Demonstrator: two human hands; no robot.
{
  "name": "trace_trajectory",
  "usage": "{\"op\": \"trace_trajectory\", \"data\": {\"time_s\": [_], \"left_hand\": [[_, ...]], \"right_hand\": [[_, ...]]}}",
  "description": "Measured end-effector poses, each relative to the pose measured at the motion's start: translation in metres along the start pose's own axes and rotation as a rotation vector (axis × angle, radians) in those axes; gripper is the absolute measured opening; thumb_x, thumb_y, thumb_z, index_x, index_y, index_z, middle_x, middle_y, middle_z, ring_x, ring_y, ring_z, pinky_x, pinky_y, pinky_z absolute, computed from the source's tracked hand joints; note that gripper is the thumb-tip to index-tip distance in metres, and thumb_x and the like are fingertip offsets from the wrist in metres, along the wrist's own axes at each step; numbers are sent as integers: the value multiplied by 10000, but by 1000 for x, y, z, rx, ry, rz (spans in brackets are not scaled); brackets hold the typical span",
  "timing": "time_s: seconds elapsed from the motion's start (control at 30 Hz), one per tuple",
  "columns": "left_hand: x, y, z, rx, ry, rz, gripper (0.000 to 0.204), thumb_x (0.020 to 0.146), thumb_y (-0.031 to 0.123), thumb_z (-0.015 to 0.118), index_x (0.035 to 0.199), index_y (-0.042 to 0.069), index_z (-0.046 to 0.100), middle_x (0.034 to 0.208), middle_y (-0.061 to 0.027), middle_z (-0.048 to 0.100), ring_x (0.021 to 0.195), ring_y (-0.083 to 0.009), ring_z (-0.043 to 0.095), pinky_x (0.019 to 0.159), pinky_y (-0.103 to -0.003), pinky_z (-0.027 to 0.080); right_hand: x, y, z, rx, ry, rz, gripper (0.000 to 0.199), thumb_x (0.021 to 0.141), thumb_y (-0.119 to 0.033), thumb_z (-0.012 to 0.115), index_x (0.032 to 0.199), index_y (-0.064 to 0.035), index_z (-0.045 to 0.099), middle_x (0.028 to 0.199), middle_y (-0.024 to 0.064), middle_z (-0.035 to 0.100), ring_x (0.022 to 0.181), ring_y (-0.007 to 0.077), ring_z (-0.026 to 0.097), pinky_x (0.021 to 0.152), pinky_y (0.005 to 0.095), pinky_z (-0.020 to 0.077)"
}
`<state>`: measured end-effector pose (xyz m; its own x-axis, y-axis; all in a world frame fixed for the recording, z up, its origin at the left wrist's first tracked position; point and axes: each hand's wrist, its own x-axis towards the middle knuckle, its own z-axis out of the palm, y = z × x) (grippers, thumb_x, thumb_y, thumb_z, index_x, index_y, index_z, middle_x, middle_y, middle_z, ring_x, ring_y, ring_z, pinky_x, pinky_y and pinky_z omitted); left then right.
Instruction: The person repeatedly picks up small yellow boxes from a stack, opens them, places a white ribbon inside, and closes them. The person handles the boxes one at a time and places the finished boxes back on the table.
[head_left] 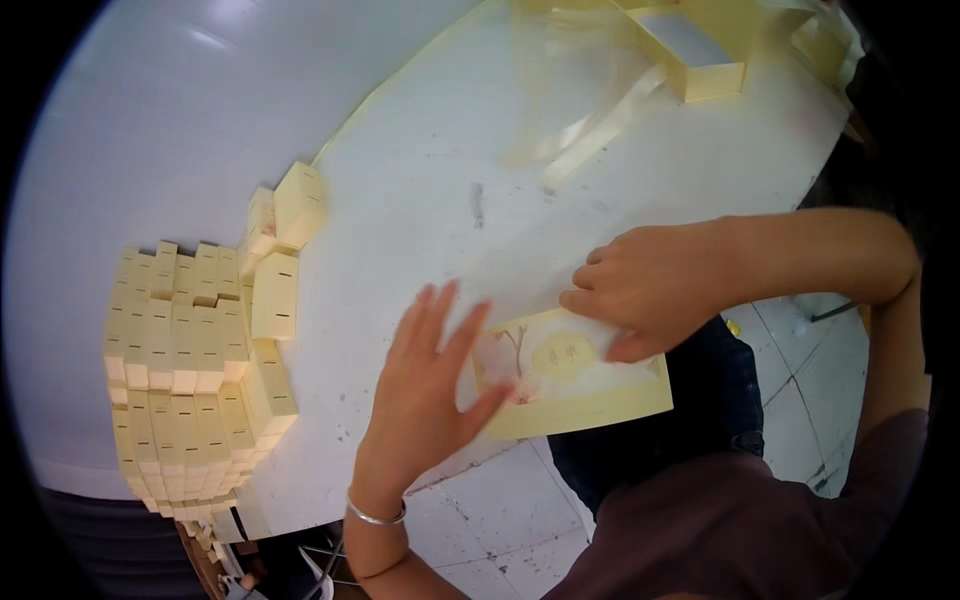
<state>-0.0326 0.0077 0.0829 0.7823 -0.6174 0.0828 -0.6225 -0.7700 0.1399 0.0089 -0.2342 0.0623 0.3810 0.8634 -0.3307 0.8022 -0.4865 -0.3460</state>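
Observation:
A pale yellow flat box lies at the table's near edge, its top printed with a branch, pink blossoms and an oval label. Over its left end is my left hand, with spread fingers and nothing in them; a silver bangle circles that wrist. My right hand is over the box's far right part. Its fingers curl inward and its thumb points down at the printed top. Whatever those curled fingers hold, if anything, is hidden from view.
At the left edge of the white table stand stacked cream boxes in several rows. Toward the far right lie an open yellow box and a pale, see-through strip. Tiled floor shows below the near edge.

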Motion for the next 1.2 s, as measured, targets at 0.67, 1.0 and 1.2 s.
{"op": "trace_trajectory", "data": {"time_s": [0.67, 1.0, 1.2], "left_hand": [[31, 20, 1, -121, -261, -268, 147, 850, 113, 461, 874, -9, 540, 731, -181, 582, 694, -331, 563, 607, -379, 449], [-2, 33, 40, -1678, -32, -892, 374, 867, 131, 507, 1179, -57, 421, 1118, -124, 534, 982, -184, 553, 811, -294, 469], [-26, 45, 73, -1883, 181, -841, 390, 862, 103, 490, 1211, -38, 388, 1138, -145, 517, 1006, -221, 551, 815, -313, 484]], "right_hand": [[14, -20, 7, -854, 634, 577, 507, 761, -195, 549, 1182, 69, 449, 791, 108, 532, 833, 257, 522, 705, 329, 431], [61, 27, 30, -243, 834, 301, 258, 798, -273, 567, 801, -15, 571, 759, 94, 525, 776, 196, 533, 588, 321, 440], [47, 45, 6, 1004, 1069, -4, 289, 793, -328, 576, 781, -42, 539, 845, 86, 538, 827, 216, 531, 778, 334, 424]]}}
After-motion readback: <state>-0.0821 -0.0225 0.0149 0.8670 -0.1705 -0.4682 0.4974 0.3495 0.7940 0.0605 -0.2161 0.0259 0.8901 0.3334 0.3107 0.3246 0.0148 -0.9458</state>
